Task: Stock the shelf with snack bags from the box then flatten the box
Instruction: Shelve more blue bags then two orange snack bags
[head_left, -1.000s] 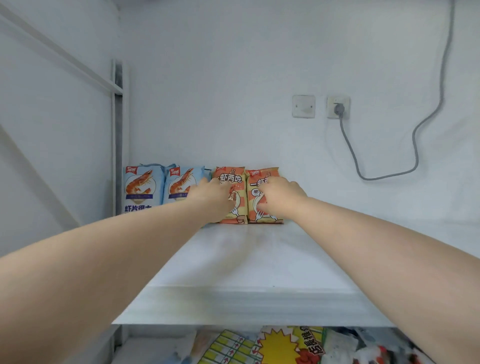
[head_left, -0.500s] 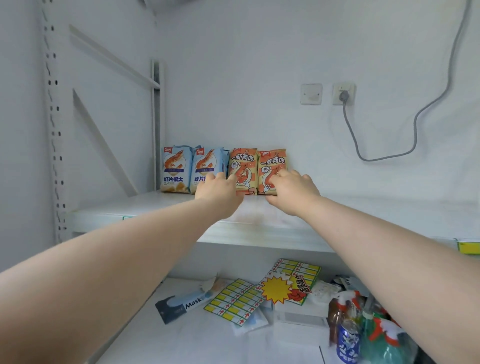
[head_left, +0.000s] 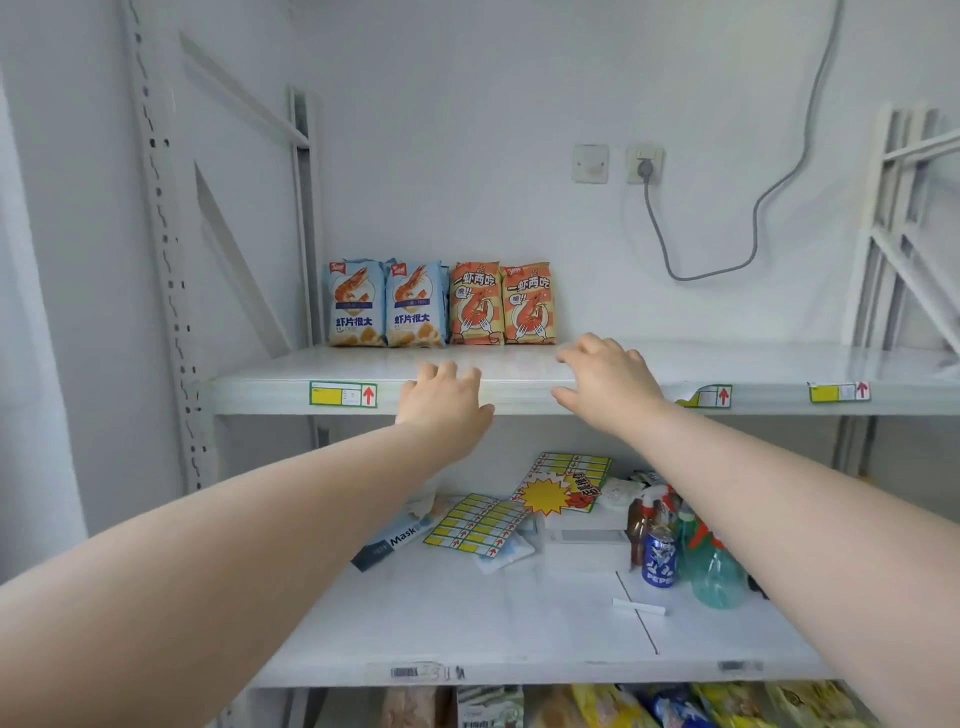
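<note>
Two blue shrimp-chip bags (head_left: 385, 304) and two orange snack bags (head_left: 501, 303) stand upright in a row against the back wall on the white upper shelf (head_left: 769, 366). My left hand (head_left: 445, 410) hovers at the shelf's front edge, fingers spread, holding nothing. My right hand (head_left: 608, 382) is just over the front of the shelf, below and right of the orange bags, also open and empty. Neither hand touches a bag. The box is out of view.
The lower shelf (head_left: 467, 618) holds price-tag sheets (head_left: 480, 525), a mask pack (head_left: 392, 540), a Pepsi can (head_left: 658, 557) and spray bottles (head_left: 714, 566). A grey cable (head_left: 753, 223) hangs from a wall socket. More snack bags (head_left: 675, 706) lie on the bottom level.
Both hands have let go of the orange bags and pulled back to the shelf's front edge. The view has drawn away, showing the lower shelf.
</note>
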